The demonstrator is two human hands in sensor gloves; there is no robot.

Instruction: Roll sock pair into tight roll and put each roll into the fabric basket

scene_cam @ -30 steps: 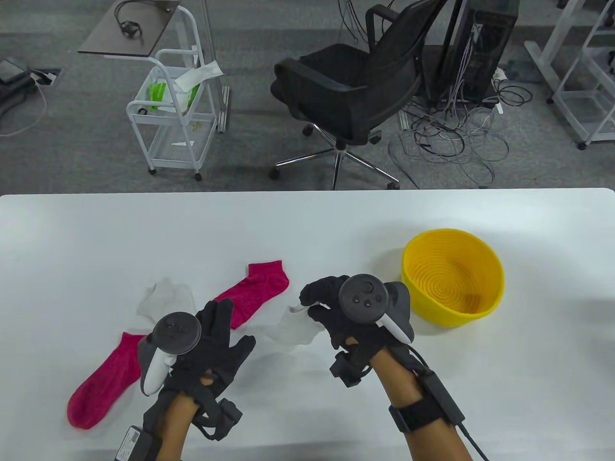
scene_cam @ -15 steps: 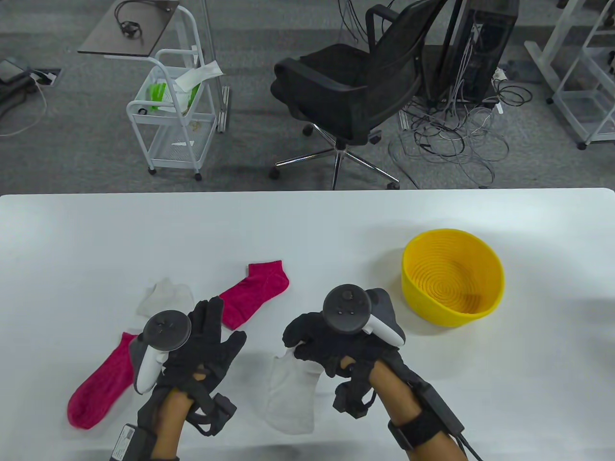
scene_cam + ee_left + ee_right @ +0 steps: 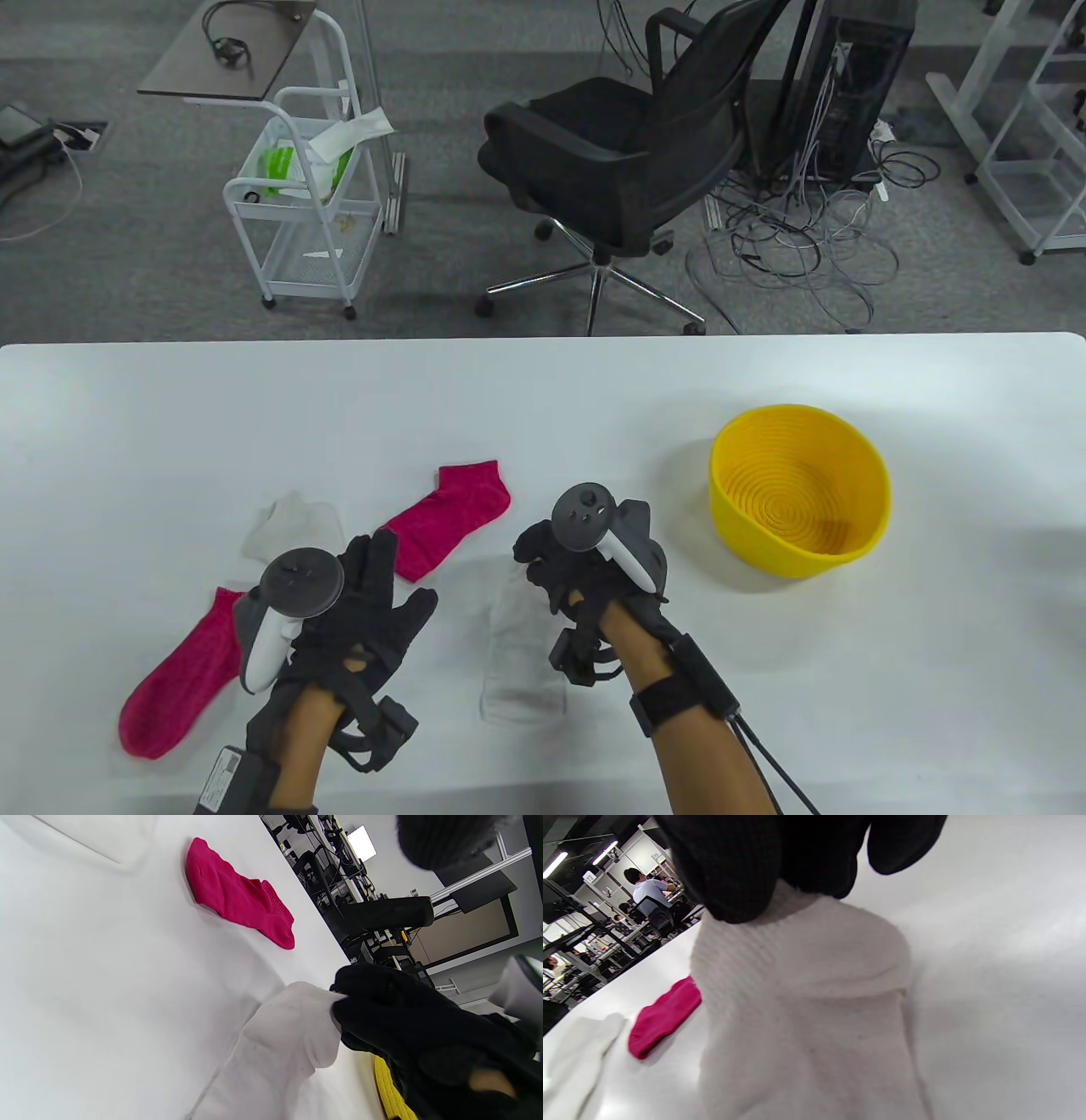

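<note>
A white sock (image 3: 519,658) lies stretched flat near the table's front edge. My right hand (image 3: 539,560) pinches its far cuff end; in the right wrist view the gloved fingers (image 3: 742,870) clamp the ribbed cuff of this white sock (image 3: 806,1005). My left hand (image 3: 386,586) hovers with fingers spread, holding nothing, just left of the sock. One pink sock (image 3: 450,518) lies beyond it, another pink sock (image 3: 174,675) to its left. A second white sock (image 3: 288,526) sits crumpled behind the left hand. The yellow basket (image 3: 793,562) stands on the right with nothing inside.
The white table (image 3: 543,399) has its far edge at mid-frame. Beyond it stand a black office chair (image 3: 628,161), a white wire cart (image 3: 305,212) and a tangle of cables (image 3: 806,246). The left wrist view shows a sliver of the basket (image 3: 390,1099) behind my right hand (image 3: 403,1018).
My right hand carried the white sock toward me, then laid it flat lengthwise while sliding back away. The left hand has barely moved.
</note>
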